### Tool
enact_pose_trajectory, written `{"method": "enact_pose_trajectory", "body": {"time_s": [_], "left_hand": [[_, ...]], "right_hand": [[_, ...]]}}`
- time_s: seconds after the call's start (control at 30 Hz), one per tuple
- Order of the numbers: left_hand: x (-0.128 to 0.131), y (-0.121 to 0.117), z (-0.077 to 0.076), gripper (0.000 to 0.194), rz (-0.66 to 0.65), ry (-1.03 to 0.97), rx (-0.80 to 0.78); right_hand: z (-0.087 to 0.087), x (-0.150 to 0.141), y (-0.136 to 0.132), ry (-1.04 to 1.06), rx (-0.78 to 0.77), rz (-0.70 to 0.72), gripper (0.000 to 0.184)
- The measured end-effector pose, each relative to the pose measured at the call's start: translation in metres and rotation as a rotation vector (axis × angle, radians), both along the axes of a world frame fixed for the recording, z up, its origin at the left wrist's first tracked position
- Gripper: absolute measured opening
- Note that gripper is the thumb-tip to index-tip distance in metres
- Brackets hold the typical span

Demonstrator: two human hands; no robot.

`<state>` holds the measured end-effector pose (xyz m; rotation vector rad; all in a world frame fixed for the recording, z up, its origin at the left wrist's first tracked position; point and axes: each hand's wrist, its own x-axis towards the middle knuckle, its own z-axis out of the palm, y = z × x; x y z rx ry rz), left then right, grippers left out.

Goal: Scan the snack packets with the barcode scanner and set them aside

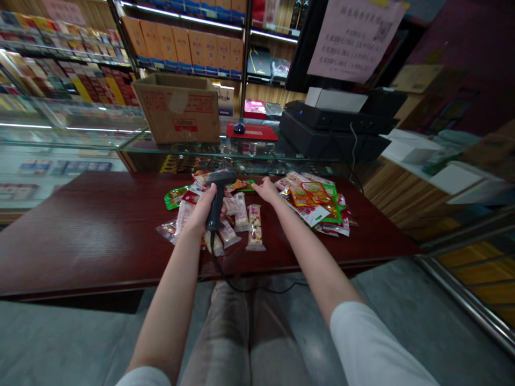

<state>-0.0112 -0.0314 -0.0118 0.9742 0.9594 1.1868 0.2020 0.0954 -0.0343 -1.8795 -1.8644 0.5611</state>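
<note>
Left hand [203, 212] grips a black barcode scanner [216, 201] at 11 o'clock, its cord [229, 281] dropping toward 6 o'clock. Right hand [267, 190] is open, palm down, just beside clear-wrapped pastry bars [255, 228] lying on a dark red table [80, 241]. Bright snack packets [317, 201] heap at 1 o'clock; a cardboard box [179, 110] sits on the glass counter [72, 136] at 11 o'clock.

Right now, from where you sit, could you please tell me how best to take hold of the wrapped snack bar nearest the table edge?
Pinch the wrapped snack bar across its middle, coming from above with your right hand, since your left hand holds the barcode scanner. The bar lies flat with its long axis pointing toward you, so its narrow width suits a pinch.
</note>
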Motion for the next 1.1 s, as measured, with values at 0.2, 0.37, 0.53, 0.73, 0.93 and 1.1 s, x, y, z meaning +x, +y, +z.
{"method": "enact_pose_trajectory", "body": {"time_s": [0.2,0.37,0.53,0.73,0.93,1.1], "left_hand": [[0.004,0.000,0.000,0.056,0.004,0.000,0.022],[0.005,-0.001,-0.002,0.055,0.010,-0.001,0.020],[0.003,0.001,-0.005,0.056,0.024,-0.003,-0.014],[0.004,0.001,-0.002,0.054,0.002,0.003,-0.038],[0.005,0.000,-0.002,0.058,0.000,0.021,-0.014],[0.004,-0.001,-0.002,0.056,0.012,0.027,-0.008]], "right_hand": [[-0.008,-0.020,0.025,-0.068,-0.130,-0.041,0.046],[-0.013,-0.022,0.020,-0.093,-0.163,0.004,0.055],[-0.004,-0.011,0.019,-0.088,-0.148,0.118,0.090],[0.007,0.020,0.028,0.012,-0.234,0.272,0.083],[-0.003,0.023,0.023,0.072,-0.146,0.132,0.030],[-0.003,0.032,0.011,0.205,-0.033,0.097,0.023]]}}
